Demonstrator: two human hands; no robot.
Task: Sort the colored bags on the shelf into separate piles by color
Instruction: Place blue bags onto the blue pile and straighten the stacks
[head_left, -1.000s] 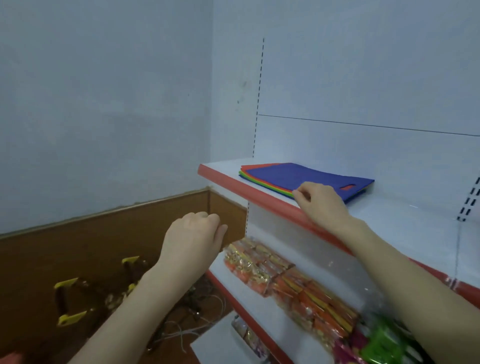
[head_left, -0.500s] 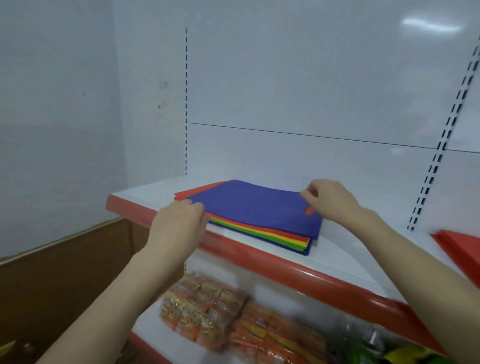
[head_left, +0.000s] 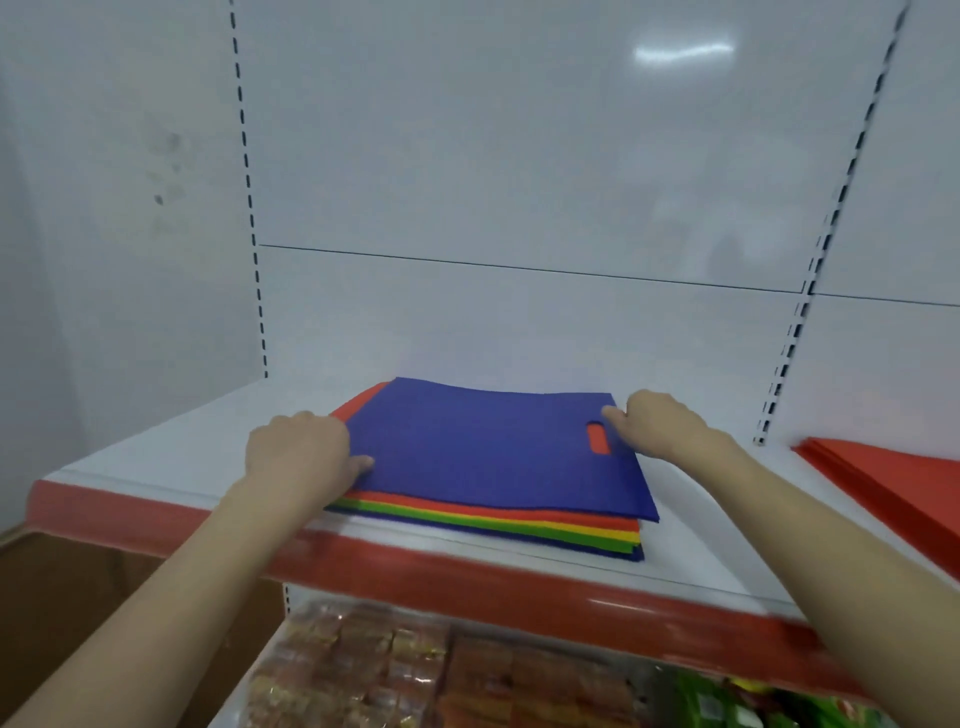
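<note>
A flat stack of colored bags (head_left: 519, 530) lies on the white shelf (head_left: 156, 457), with red, yellow, green and blue edges showing at its front. A blue bag (head_left: 483, 447) with an oblong handle hole is on top. My left hand (head_left: 301, 452) grips the blue bag's left edge, thumb on top and fingers curled under. My right hand (head_left: 660, 423) pinches the blue bag's right edge beside the handle hole.
A pile of red bags (head_left: 898, 478) lies at the right end of the shelf. The shelf has a red front lip (head_left: 467, 582) and a white back panel. Packaged snacks (head_left: 415, 675) fill the shelf below.
The view has moved closer and squared up to the shelf. My left hand went from hanging free to gripping the blue bag's left edge. My right hand shifted from the front edge to the right edge.
</note>
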